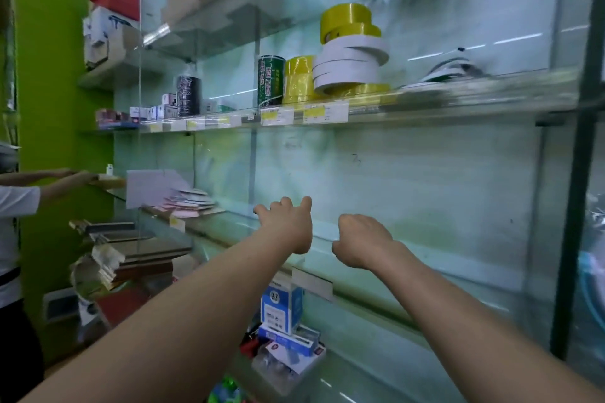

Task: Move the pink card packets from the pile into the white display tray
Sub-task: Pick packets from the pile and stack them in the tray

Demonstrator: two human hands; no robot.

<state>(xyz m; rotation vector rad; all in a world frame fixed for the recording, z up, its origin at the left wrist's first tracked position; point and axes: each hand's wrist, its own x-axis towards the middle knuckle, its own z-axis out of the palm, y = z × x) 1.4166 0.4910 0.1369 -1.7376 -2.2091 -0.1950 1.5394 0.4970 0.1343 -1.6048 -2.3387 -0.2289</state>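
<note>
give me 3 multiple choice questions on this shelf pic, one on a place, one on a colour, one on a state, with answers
1. Where do the pink card packets lie?
A. on the top shelf
B. on the glass shelf the hands reach over, to their left
C. on the floor

2. What colour is the topmost tape roll in the stack?
A. red
B. black
C. yellow

3. How do the hands stand to the packets?
A. both apart, no packet showing in them
B. one grips a packet
C. one presses on the pile

1 B: they lie by the white display tray, left of the left hand.
2 C: it is yellow.
3 A: left hand and right hand hover right of the pile, bare shelf between.
</note>
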